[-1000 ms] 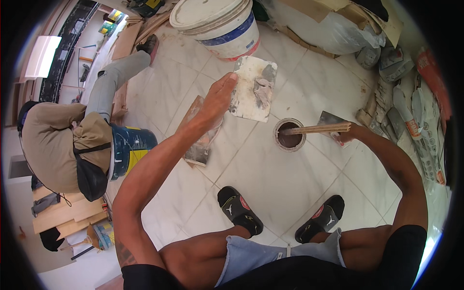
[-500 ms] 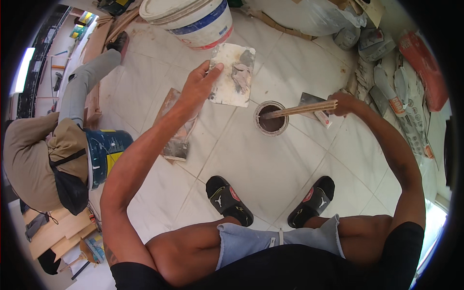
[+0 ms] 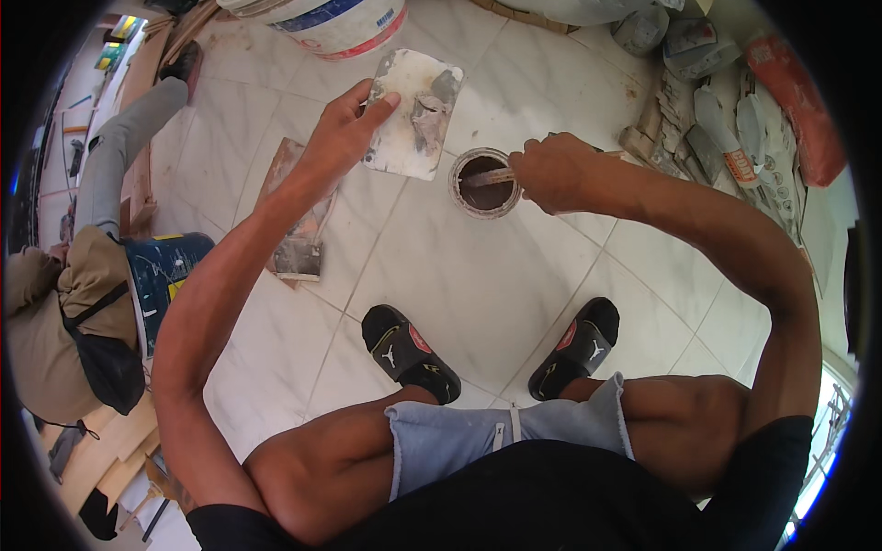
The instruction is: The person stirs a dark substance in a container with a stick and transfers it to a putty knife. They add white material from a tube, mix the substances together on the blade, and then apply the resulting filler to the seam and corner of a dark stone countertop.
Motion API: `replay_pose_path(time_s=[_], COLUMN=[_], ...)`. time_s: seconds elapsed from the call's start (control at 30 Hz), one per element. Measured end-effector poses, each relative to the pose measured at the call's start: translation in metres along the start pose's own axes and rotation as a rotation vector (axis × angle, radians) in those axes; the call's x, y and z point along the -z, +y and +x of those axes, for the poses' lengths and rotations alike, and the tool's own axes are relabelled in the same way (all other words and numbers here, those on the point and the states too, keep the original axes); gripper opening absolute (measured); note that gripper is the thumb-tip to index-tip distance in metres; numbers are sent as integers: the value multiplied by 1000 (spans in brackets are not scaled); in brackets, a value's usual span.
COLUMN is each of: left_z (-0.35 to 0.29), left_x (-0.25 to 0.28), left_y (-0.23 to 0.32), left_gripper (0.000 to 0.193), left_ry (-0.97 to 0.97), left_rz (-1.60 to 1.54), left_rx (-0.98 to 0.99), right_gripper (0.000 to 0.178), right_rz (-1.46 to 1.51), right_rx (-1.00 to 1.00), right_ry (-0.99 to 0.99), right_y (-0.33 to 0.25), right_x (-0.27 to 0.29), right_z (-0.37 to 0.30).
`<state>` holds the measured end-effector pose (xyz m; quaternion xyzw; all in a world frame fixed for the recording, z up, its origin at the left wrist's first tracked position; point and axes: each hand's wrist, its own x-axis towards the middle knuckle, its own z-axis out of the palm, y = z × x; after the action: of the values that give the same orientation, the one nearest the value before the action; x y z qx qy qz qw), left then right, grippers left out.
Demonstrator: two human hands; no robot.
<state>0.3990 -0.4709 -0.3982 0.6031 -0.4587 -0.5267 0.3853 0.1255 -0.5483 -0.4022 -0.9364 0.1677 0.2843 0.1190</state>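
My left hand (image 3: pixel 351 127) grips the left edge of a flat white board (image 3: pixel 397 145), thumb on top. A grey-brown smear of paste (image 3: pixel 428 121) lies on its right half. My right hand (image 3: pixel 559 174) is closed round a wooden stick (image 3: pixel 497 175), just beside the rim of a round open can (image 3: pixel 485 215). The stick's lower end reaches into dark brown-grey material (image 3: pixel 483 195) inside the can, so its tip is hidden. The can stands on the floor tiles, right of the board and below it.
A white bucket (image 3: pixel 335 35) with a blue band stands at the far side. Left of me a person (image 3: pixel 69 321) bends beside a dark blue bucket (image 3: pixel 175 262). A stained plank (image 3: pixel 299 243) lies under my left forearm. Bags, including a red one (image 3: pixel 795 110), line the right wall.
My right hand has slid from the stick's far end down close to the can's rim. My left hand still holds the board. The whole view has shifted, moving the scene up and left.
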Motion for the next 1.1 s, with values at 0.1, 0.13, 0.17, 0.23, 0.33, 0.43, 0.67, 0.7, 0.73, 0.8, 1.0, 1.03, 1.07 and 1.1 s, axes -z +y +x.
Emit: replay_pose_path(time_s=[0.1, 0.13, 0.17, 0.23, 0.33, 0.43, 0.67, 0.7, 0.73, 0.8, 1.0, 1.03, 1.07, 1.1], left_z=[-9, -12, -13, -13, -9, -5, 2, 2, 2, -2, 5, 6, 5, 7], left_x=[0, 0, 0, -3, -4, 2, 3, 3, 2, 2, -6, -9, -10, -10], left_y=[-1, -1, -2, -7, -15, -18, -17, -17, -17, -15, -7, -4, -2, -2], left_gripper=[39, 38, 38, 37, 36, 36, 45, 45, 46, 48, 42, 41, 39, 39], left_ry=[44, 30, 11, 14, 9, -17, 14, 20, -20, -53, -329, -299, -269, -265], left_rz=[166, 187, 206, 186, 127, 70, -197, -201, -184, -165, 3, 21, 38, 39], left_rx=[43, 76, 109, 102, 80, 70, 314, 314, 325, 346, 219, 218, 216, 217], right_gripper=[18, 16, 16, 11, 11, 13, 19, 19, 20, 21, 21, 21, 21, 21], right_rz=[-43, -83, -77, -161, -168, -126, 263, 259, 418, 585, 544, 524, 504, 504], right_rx=[-4, -25, -23, -40, -76, -179, -311, -305, -247, -179, 28, 34, 41, 45], right_ry=[77, 59, 56, 171, 243, 338, 362, 360, 379, 392, 452, 478, 504, 505], right_y=[-12, -14, -17, -19, -15, -7, 48, 52, 56, 58, 63, 62, 62, 63], right_x=[2, 6, 13, 28, 45, 70, 73, 68, 56, 35, 3, -1, -2, -2], right_z=[-8, -14, -20, -33, -50, -92, -140, -138, -135, -122, -94, -91, -90, -88])
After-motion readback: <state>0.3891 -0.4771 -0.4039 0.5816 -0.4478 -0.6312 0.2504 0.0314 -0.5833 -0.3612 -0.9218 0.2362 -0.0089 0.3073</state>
